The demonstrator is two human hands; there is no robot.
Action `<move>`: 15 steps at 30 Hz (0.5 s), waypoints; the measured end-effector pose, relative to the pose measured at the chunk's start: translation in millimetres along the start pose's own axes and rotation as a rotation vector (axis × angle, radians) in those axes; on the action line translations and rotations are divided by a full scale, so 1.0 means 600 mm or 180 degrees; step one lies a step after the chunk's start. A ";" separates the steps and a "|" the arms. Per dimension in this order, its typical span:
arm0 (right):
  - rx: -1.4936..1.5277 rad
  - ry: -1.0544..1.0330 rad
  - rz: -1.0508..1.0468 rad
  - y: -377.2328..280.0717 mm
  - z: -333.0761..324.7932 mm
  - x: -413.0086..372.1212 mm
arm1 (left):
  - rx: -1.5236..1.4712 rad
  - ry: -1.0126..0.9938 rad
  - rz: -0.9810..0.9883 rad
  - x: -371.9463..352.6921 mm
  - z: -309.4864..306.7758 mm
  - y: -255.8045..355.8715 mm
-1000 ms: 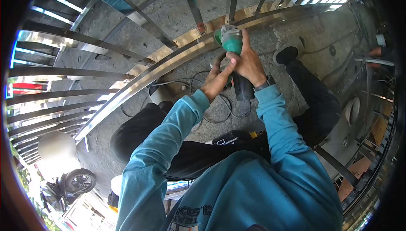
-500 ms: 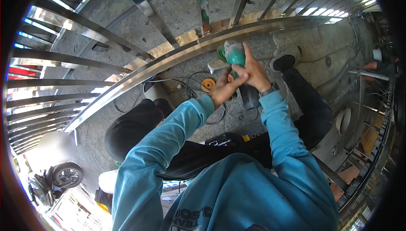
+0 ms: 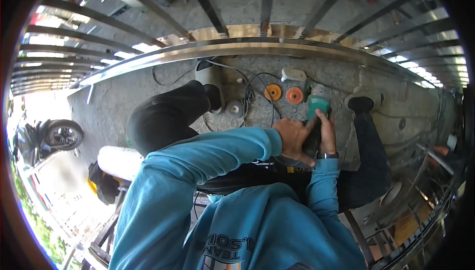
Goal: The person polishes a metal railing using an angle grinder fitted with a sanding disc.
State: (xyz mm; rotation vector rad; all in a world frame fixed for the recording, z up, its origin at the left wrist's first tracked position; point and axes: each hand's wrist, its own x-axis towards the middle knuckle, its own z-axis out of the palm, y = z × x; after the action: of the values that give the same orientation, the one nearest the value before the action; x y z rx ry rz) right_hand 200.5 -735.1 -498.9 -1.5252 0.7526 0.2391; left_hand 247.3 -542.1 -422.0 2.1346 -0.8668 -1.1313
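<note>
A green and black angle grinder (image 3: 319, 103) is held between my knees, its metal head pointing away from me. My right hand (image 3: 327, 132) grips its body from the right, thumb along the top. From the left, my left hand (image 3: 291, 137) closes on the dark rear part, partly hiding it. Beyond the grinder's left side lie an orange disc (image 3: 294, 96) and a yellow-orange disc (image 3: 272, 92) on the concrete floor. A pale, rounded object (image 3: 294, 74) rests just past them.
A shiny metal railing (image 3: 237, 50) with upright bars curves across in front. Black cables (image 3: 247, 84) loop over the floor beside a grey disc (image 3: 234, 108). A motorbike wheel (image 3: 64, 135) stands at left; metal frames (image 3: 430, 156) are at right.
The grinder has come back toward my body and to the right, away from the railing. My left hand has moved from beside it onto its rear body. The view has turned left.
</note>
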 end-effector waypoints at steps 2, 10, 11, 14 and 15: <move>0.0318 -0.0094 0.0339 -0.005 0.001 -0.013 | 0.0643 -0.0003 0.0628 -0.006 0.000 -0.005; 0.1263 -0.0225 0.1626 0.006 -0.002 -0.047 | 0.0353 0.0152 0.0969 0.008 0.050 -0.035; 0.1245 -0.0235 0.1636 0.018 -0.009 -0.046 | 0.0186 0.0006 0.1026 0.006 0.052 -0.038; 0.1396 -0.0181 0.1664 0.048 -0.027 -0.048 | -0.0037 0.0093 0.1064 -0.003 0.066 -0.045; 0.1444 -0.0115 0.1610 0.049 -0.026 -0.052 | -0.0050 0.0085 0.1058 -0.007 0.065 -0.046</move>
State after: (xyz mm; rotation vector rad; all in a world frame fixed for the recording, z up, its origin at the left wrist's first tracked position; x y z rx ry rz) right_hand 155.2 -737.9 -502.7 -0.8849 1.0757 0.4370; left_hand 219.8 -528.8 -458.6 1.8982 -1.1450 -0.9327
